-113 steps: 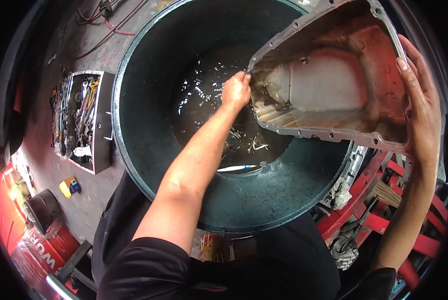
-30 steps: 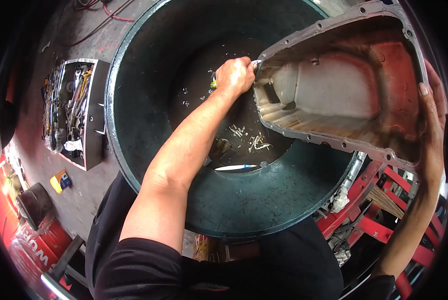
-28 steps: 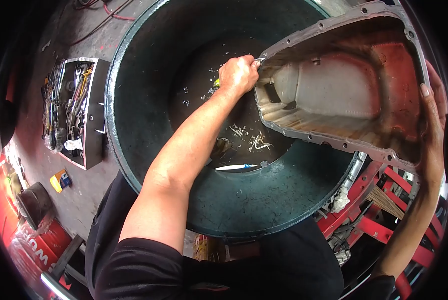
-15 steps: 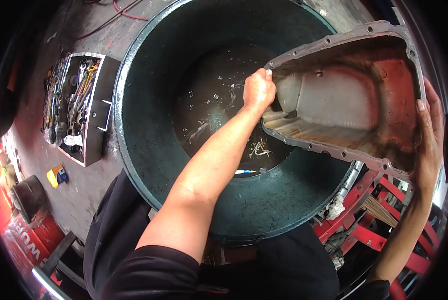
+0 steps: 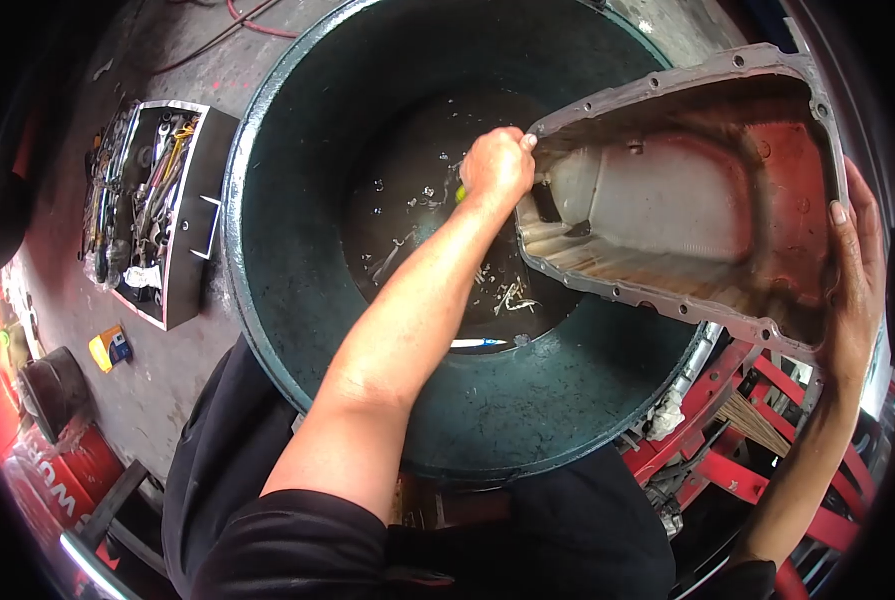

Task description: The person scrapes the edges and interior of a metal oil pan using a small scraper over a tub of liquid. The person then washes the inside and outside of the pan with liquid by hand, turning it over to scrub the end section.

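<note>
A metal oil pan (image 5: pixel 668 195), reddish inside with brown oily streaks and bolt holes along its flange, is tilted over the right side of a large dark green tub (image 5: pixel 298 330). My right hand (image 5: pixel 853 255) grips its far right end, thumb on the rim and fingers behind the outer wall. At the pan's narrow left end my left hand (image 5: pixel 498 168) is closed in a fist, thumb close to the flange. A yellow-green end (image 5: pixel 461 193) of some object pokes out behind the fist; the rest is hidden by the hand.
Dark liquid with floating scraps (image 5: pixel 513 298) and a blue-white stick (image 5: pixel 480 343) lies in the tub. To the left, a drawer of wrenches (image 5: pixel 158 200) and a yellow-blue box (image 5: pixel 110 349) rest on the floor. Red metal frames (image 5: pixel 738 480) stand at lower right.
My left hand has drawn back a little to the left along the pan's narrow end, and the yellow-green end now shows. The oil pan and my right hand have hardly moved.
</note>
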{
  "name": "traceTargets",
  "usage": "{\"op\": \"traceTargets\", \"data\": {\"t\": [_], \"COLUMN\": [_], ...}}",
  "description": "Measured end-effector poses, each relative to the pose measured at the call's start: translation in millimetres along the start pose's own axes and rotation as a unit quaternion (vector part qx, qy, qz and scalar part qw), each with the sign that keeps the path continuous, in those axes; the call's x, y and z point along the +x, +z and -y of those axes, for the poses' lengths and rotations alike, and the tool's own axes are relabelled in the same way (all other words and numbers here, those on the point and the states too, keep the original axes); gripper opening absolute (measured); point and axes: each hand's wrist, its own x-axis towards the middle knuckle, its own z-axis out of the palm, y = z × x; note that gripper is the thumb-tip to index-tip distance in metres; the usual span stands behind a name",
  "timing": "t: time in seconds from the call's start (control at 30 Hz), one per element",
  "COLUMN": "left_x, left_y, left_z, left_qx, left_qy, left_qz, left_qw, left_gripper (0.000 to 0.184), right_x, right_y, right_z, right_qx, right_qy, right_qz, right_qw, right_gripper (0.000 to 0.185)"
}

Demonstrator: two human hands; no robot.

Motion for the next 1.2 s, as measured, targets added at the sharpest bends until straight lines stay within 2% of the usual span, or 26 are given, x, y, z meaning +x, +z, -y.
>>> {"op": "traceTargets", "data": {"t": [0.07,0.1,0.13,0.2,0.23,0.33,0.37,0.4,0.47,0.53,0.57,0.6,0.67,0.7,0.77,0.8,0.87,0.93,0.97,1.0,1.07,1.13,1.17,1.2], "left_x": [2,7,14,24,24,43,53,64,92,77,77,72,69,64,54,53,50,65,82,90,103,99,92,88], "left_y": [-24,-26,-29,-36,-39,-49,-54,-57,-52,-64,-57,-58,-53,-54,-55,-54,-54,-49,-48,-52,-47,-42,-38,-39], "left_z": [-22,-21,-21,-24,-27,-37,-43,-47,-43,-48,-34,-25,-14,-13,-13,-13,-13,-7,-12,-15,-3,8,14,14], "left_qx": [0.091,0.148,0.15,0.283,0.291,0.354,0.362,0.332,0.3,0.301,0.292,0.295,0.336,0.333,0.367,0.366,0.362,0.201,0.164,0.03,-0.151,-0.237,-0.266,-0.234], "left_qy": [0.003,0.054,0.056,0.194,0.25,0.324,0.318,0.263,0.266,0.261,0.269,0.328,0.389,0.386,0.388,0.389,0.37,0.31,0.252,0.024,-0.175,-0.206,-0.18,-0.122], "left_qz": [0.055,0.046,0.045,0.057,0.048,0.155,0.193,0.256,0.33,0.35,0.339,0.292,0.224,0.224,0.138,0.138,0.16,0.195,0.319,0.443,0.539,0.547,0.521,0.492], "left_qw": [0.994,0.986,0.986,0.938,0.922,0.864,0.855,0.869,0.855,0.848,0.853,0.849,0.828,0.83,0.834,0.834,0.84,0.909,0.899,0.896,0.81,0.776,0.791,0.829], "left_gripper": [0.034,0.025,0.025,0.02,0.021,0.017,0.019,0.024,0.026,0.029,0.029,0.025,0.019,0.019,0.018,0.018,0.017,0.021,0.031,0.031,0.028,0.024,0.027,0.03], "right_x": [-2,-2,-2,-1,-1,0,-1,-2,-2,0,0,-1,-2,-1,-1,-1,-1,0,0,0,-1,-1,-1,0], "right_y": [1,0,-1,0,0,-2,-2,0,0,-2,-2,-2,-2,-3,-4,-4,-4,-5,-4,-4,-1,0,-1,-1], "right_z": [3,2,2,2,2,0,-1,-1,0,-1,0,0,-2,-4,-4,-4,-5,-4,-4,-2,1,0,-1,-1], "right_qx": [0.02,0.02,0.013,0.005,0.01,0.016,0.022,0.025,0.018,0.022,0.016,0.009,0.016,0.022,0.023,0.022,0.004,0.004,0.003,0.004,-0.013,0.007,0.024,0.023], "right_qy": [0.008,0.009,0.007,0.007,0.004,0.006,0.008,0.008,0.007,0.01,0.006,0.003,0.004,0.014,0.025,0.025,0.016,0.015,0.013,0.012,0.01,0.008,0.011,0.01], "right_qz": [0.012,0.011,0.013,0.015,0.013,0.015,0.018,0.021,0.0,0.009,0.013,0.019,0.013,0.025,0.037,0.037,0.032,0.035,0.038,0.038,0.005,0.009,0.013,0.013], "right_qw": [1.0,1.0,1.0,1.0,1.0,1.0,1.0,0.999,1.0,1.0,1.0,1.0,1.0,0.999,0.999,0.999,0.999,0.999,0.999,0.999,1.0,1.0,1.0,1.0], "right_gripper": [0.046,0.046,0.046,0.046,0.046,0.046,0.046,0.046,0.047,0.048,0.048,0.048,0.047,0.051,0.055,0.055,0.055,0.055,0.055,0.055,0.048,0.048,0.048,0.048]}}
